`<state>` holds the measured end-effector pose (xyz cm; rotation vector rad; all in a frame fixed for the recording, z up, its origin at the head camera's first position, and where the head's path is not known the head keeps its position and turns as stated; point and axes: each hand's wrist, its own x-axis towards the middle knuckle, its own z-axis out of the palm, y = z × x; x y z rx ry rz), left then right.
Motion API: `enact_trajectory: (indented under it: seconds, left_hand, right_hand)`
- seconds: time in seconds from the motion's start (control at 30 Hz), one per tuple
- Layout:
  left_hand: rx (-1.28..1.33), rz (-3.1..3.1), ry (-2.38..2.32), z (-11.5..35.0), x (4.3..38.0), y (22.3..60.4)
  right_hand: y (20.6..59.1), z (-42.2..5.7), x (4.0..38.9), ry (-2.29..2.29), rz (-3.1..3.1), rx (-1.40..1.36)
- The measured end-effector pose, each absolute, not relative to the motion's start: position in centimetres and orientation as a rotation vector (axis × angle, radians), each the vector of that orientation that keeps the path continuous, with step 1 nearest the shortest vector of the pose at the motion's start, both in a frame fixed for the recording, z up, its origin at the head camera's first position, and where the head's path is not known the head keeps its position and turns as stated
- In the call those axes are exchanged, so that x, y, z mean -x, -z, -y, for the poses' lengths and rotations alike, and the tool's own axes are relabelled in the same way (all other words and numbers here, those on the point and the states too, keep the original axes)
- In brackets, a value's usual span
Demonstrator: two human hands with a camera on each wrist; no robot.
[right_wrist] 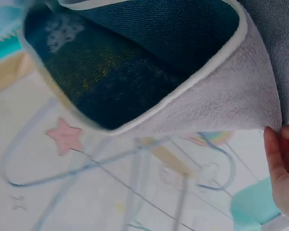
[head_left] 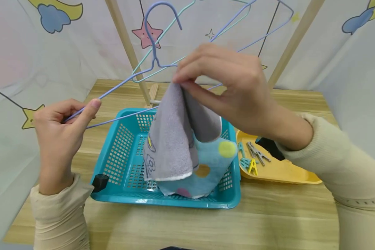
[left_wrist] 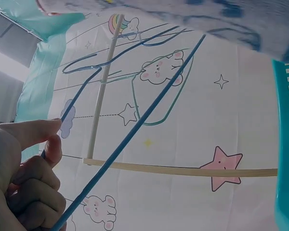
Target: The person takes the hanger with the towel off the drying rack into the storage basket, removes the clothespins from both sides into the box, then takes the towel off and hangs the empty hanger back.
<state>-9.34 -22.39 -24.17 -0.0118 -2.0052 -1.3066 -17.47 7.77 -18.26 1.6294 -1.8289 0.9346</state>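
Note:
My left hand [head_left: 62,132] grips the left end of a purple wire hanger [head_left: 122,83], its thumb along the upper wire. The hanger's hook points up. A small grey towel [head_left: 175,139] with white edging and a stitched pattern hangs folded from my right hand [head_left: 231,80], pinched at its top between thumb and fingertips. In the head view, the towel covers part of the hanger's lower bar. The right wrist view shows the towel's white edge [right_wrist: 183,91] curving open below the pinch. Under it, a light blue dotted cloth [head_left: 212,156] lies in the teal basket [head_left: 109,156].
To the basket's right, a yellow tray [head_left: 287,173] holds several clothespins [head_left: 253,166] and something black. Behind stands a rack with wooden posts [head_left: 125,38], where a mint hanger [head_left: 167,33] and another purple hanger [head_left: 268,33] hang. A printed curtain [head_left: 93,52] encloses the table.

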Motion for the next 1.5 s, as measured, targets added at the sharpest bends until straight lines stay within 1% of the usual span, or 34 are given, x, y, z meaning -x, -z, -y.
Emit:
enact_trajectory:
  seconds: [0.1,0.13,0.17,0.2,0.43,0.6,0.9,1.27,1.5]
  left_hand:
    - [0.009,1.992,1.307,22.3,9.3,24.1]
    - [0.010,1.988,1.306,22.3,9.2,24.1]
    - [0.007,1.988,1.302,22.3,9.2,24.1]
    - [0.001,1.987,1.305,22.3,9.1,24.0]
    - [-0.015,1.969,1.324,22.3,8.8,23.7]
    - [0.004,1.943,1.352,22.3,8.5,23.5]
    - [-0.040,1.985,1.280,22.3,7.3,23.1]
    - [-0.062,2.013,1.259,23.9,6.3,23.6]
    - [-0.145,2.076,1.204,24.8,5.8,23.6]
  right_hand:
    - [19.1,-8.1,17.0,-0.927,1.865,-1.648]
    - [19.9,-8.4,17.3,-0.911,1.897,-1.672]
    - [20.0,-8.6,16.5,-0.899,1.920,-1.677]
    - [20.5,-8.9,16.5,-0.896,1.941,-1.688]
    - [23.4,-11.8,18.1,-0.861,2.093,-1.806]
    - [23.9,-13.2,18.4,-0.909,2.158,-1.788]
    - [23.9,-16.4,19.6,-0.923,2.305,-1.462]
    - [26.2,-21.2,22.5,-0.971,2.654,-0.792]
    - [26.7,-23.4,24.6,-1.061,2.709,-0.519]
